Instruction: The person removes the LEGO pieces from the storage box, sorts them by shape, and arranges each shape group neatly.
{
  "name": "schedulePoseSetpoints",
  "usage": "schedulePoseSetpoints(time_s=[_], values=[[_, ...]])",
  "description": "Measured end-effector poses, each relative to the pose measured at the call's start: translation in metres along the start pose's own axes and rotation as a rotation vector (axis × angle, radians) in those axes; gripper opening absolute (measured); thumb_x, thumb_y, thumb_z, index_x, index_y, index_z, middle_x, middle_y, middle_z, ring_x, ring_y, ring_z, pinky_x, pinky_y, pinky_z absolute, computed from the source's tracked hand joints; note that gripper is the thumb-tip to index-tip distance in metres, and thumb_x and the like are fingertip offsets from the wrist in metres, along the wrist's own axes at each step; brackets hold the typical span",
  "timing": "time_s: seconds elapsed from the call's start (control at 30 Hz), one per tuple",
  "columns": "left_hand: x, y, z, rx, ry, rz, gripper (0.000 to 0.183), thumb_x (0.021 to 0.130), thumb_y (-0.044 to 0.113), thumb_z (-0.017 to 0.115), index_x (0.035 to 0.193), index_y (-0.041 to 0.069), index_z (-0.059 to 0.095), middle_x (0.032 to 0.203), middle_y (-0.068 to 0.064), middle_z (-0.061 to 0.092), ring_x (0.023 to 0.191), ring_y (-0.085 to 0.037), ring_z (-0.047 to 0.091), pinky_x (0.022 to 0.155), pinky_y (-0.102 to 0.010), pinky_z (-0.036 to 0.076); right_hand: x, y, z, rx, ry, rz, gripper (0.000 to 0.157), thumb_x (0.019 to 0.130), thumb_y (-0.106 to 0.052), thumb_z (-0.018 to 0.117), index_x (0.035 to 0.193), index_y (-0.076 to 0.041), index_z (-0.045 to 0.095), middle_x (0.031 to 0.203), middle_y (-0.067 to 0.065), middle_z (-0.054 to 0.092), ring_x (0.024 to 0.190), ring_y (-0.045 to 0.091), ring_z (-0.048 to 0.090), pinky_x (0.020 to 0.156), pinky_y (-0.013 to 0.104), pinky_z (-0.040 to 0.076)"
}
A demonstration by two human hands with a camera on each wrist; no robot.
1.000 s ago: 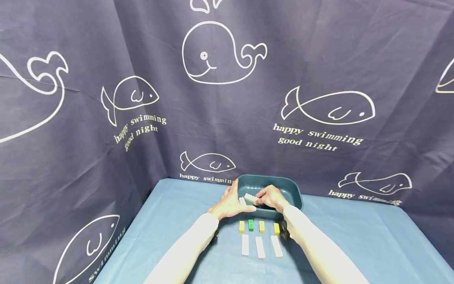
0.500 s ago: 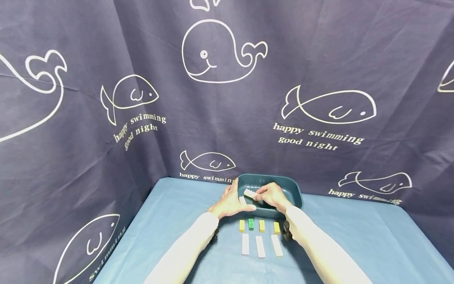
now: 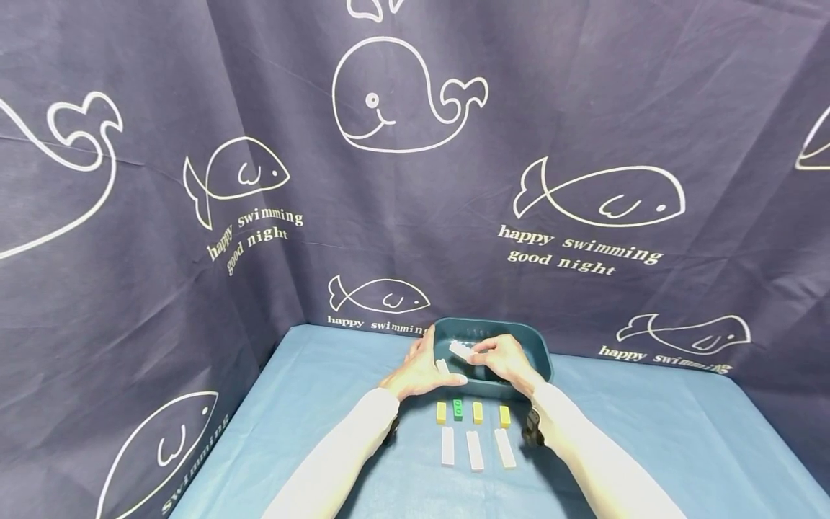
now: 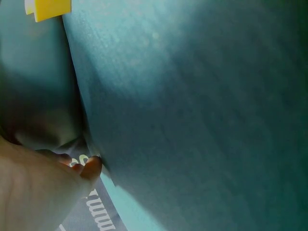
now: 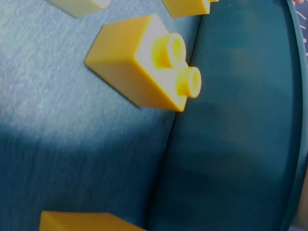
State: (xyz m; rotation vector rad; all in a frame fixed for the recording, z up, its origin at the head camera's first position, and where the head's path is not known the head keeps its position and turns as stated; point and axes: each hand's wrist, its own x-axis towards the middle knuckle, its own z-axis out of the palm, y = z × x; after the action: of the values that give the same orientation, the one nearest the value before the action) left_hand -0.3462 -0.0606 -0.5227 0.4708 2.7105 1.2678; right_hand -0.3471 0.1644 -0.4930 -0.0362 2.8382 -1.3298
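Note:
A dark teal bin (image 3: 519,328) stands at the back of the table. My left hand (image 3: 415,375) rests on its front left corner, thumb stretched along the front rim and fingers along the left wall; only some fingertips show in the left wrist view. Over the bin's inside, my right hand (image 3: 507,357) pinches a white toy building brick (image 3: 460,350) with a row of studs. Another white brick (image 3: 442,366) stands inside the bin near the left thumb. The right wrist view does not show the right fingers or what they hold.
Before the bin lies a row of small bricks: a yellow brick (image 3: 441,413), a green brick (image 3: 457,410) and two more yellow ones. Closer in lie three long white bricks (image 3: 475,450). A dark patterned curtain (image 3: 402,216) hangs right behind the bin.
The right hand has lifted slightly and shifted a little to the right, with the white brick now tilted in its fingers. The left hand stays at the bin's corner.

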Motion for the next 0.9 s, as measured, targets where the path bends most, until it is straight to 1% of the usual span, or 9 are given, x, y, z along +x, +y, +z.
schedulePoseSetpoints(time_s=[0.17,0.23,0.3,0.37,0.5,0.57,0.73,0.9], values=[[0.0,0.002,0.0,0.006,0.004,0.004,0.134,0.076,0.061,0.093,0.176,0.023,0.012,0.18,-0.008,0.031,0.166,-0.04,0.027,0.128,-0.068,0.034,-0.003,0.0,-0.007,-0.009,0.01,-0.003,0.025,0.077,-0.023,0.093,0.1,-0.012,0.089,0.101,0.005,0.083,0.085,0.014,0.064,0.078,0.027,0.05],[0.0,0.002,0.001,0.008,0.005,0.009,0.134,0.076,0.061,0.093,0.176,0.023,0.013,0.18,-0.007,0.03,0.166,-0.04,0.027,0.129,-0.067,0.033,-0.005,0.0,-0.01,-0.008,0.011,-0.003,0.025,0.078,-0.023,0.094,0.1,-0.012,0.089,0.097,0.003,0.082,0.082,0.012,0.061,0.076,0.026,0.049],[0.0,0.002,0.001,0.007,0.009,0.019,0.133,0.076,0.06,0.093,0.176,0.023,0.014,0.18,-0.006,0.031,0.166,-0.041,0.027,0.129,-0.067,0.033,-0.008,0.0,-0.012,0.004,0.012,0.005,0.024,0.078,-0.023,0.094,0.1,-0.013,0.089,0.097,0.003,0.082,0.082,0.012,0.06,0.076,0.026,0.048],[0.0,0.002,0.001,0.009,0.008,0.022,0.133,0.076,0.06,0.093,0.176,0.023,0.014,0.18,-0.006,0.031,0.165,-0.041,0.028,0.129,-0.067,0.033,-0.012,-0.001,-0.014,0.016,0.01,0.012,0.022,0.079,-0.022,0.093,0.099,-0.013,0.089,0.101,0.004,0.083,0.085,0.014,0.062,0.077,0.027,0.049],[-0.002,0.003,0.002,0.011,0.005,0.0,0.134,0.076,0.061,0.094,0.176,0.023,0.013,0.179,-0.009,0.032,0.165,-0.042,0.029,0.127,-0.068,0.036,-0.02,-0.001,-0.017,0.028,0.005,0.035,0.019,0.083,-0.023,0.09,0.1,-0.016,0.089,0.114,0.006,0.084,0.098,0.018,0.068,0.082,0.028,0.051],[-0.003,0.003,0.003,0.007,0.004,-0.018,0.136,0.075,0.062,0.093,0.176,0.023,0.012,0.179,-0.012,0.031,0.165,-0.042,0.03,0.127,-0.068,0.036,-0.024,-0.001,-0.018,0.03,0.008,0.036,0.018,0.084,-0.024,0.09,0.101,-0.016,0.089,0.116,0.006,0.084,0.101,0.019,0.068,0.082,0.028,0.051],[-0.004,0.002,0.003,-0.001,0.003,-0.043,0.138,0.074,0.064,0.093,0.177,0.023,0.01,0.178,-0.017,0.03,0.165,-0.044,0.029,0.127,-0.067,0.036,-0.032,-0.001,-0.023,0.043,0.029,0.03,0.019,0.085,-0.022,0.089,0.102,-0.014,0.089,0.111,0.006,0.084,0.091,0.018,0.064,0.077,0.028,0.05],[-0.002,-0.001,0.003,-0.002,0.008,-0.044,0.138,0.075,0.063,0.093,0.177,0.023,0.009,0.179,-0.018,0.029,0.164,-0.045,0.03,0.128,-0.067,0.036,-0.039,-0.003,-0.029,0.056,0.035,0.031,0.019,0.083,-0.021,0.089,0.101,-0.014,0.089,0.109,0.006,0.083,0.088,0.015,0.061,0.076,0.027,0.049]])
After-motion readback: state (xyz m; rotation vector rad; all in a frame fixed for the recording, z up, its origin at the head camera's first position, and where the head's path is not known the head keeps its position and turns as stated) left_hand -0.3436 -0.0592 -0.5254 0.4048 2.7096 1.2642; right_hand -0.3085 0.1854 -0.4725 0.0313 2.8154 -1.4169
